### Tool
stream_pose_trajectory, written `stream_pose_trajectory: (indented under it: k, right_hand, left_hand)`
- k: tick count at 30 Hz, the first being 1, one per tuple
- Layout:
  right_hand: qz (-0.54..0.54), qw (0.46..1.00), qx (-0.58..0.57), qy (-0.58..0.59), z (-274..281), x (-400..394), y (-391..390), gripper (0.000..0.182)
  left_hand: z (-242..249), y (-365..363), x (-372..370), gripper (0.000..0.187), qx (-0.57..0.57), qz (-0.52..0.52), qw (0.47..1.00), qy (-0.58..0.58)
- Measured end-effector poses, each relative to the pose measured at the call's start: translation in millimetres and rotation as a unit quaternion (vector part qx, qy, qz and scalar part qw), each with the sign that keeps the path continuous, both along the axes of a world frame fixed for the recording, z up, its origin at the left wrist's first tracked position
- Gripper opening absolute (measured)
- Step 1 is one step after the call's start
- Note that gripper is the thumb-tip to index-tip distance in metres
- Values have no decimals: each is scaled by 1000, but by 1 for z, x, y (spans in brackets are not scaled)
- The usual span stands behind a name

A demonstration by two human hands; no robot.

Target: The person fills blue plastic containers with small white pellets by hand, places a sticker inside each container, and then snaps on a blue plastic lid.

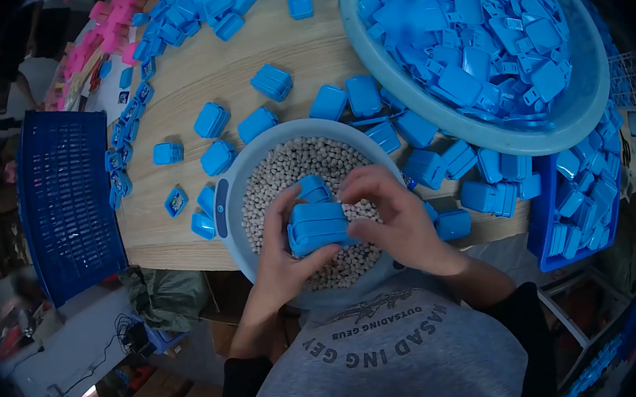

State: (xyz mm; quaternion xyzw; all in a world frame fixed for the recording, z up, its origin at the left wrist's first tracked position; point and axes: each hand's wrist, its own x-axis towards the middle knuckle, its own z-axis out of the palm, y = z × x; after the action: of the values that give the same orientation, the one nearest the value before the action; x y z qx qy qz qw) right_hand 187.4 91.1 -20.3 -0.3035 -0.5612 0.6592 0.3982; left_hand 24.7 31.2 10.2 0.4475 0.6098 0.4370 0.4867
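Over a grey-blue basin [236,163] of small pale beads, my left hand [280,259] grips a blue case [318,227] from below and the side. A second blue piece [314,190] shows just behind that case, beside my left fingers; whether the two are joined I cannot tell. My right hand [399,217] is at the right end of the case, thumb near its edge and fingers curled above the beads. What the right fingertips hold, if anything, is too small to make out.
Several blue cases [271,82] lie around the basin on the wooden table [177,247]. A large round tub [460,131] heaped with blue parts stands at the back right. Blue baskets are at the left [68,199] and right [611,235].
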Motion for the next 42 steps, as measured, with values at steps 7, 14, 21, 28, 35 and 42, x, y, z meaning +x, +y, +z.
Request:
stream_pose_trajectory:
  k: [7, 14, 21, 28, 35, 42]
  right_hand:
    - [48, 987, -132, 77, 7, 4, -16, 20]
    - [118, 888, -372, 245, -2, 3, -28, 17]
    - [153, 865, -410, 245, 6, 7, -26, 18]
    - [187, 835, -422, 299, -8, 10, -36, 13]
    - [117, 921, -360, 95, 5, 11, -10, 27]
    - [-91, 960, 162, -208, 5, 28, 13, 46]
  left_hand:
    - [-15, -24, -11, 66, -51, -13, 983, -177]
    - [-17, -34, -7, 72, 27, -100, 992, -75]
    - [-21, -38, -4, 77, 141, -121, 982, -18]
    - [-18, -41, -2, 80, 195, -162, 967, 7]
    - [7, -17, -10, 65, -40, -139, 989, -1]
    - [-11, 9, -63, 54, 161, -38, 939, 300]
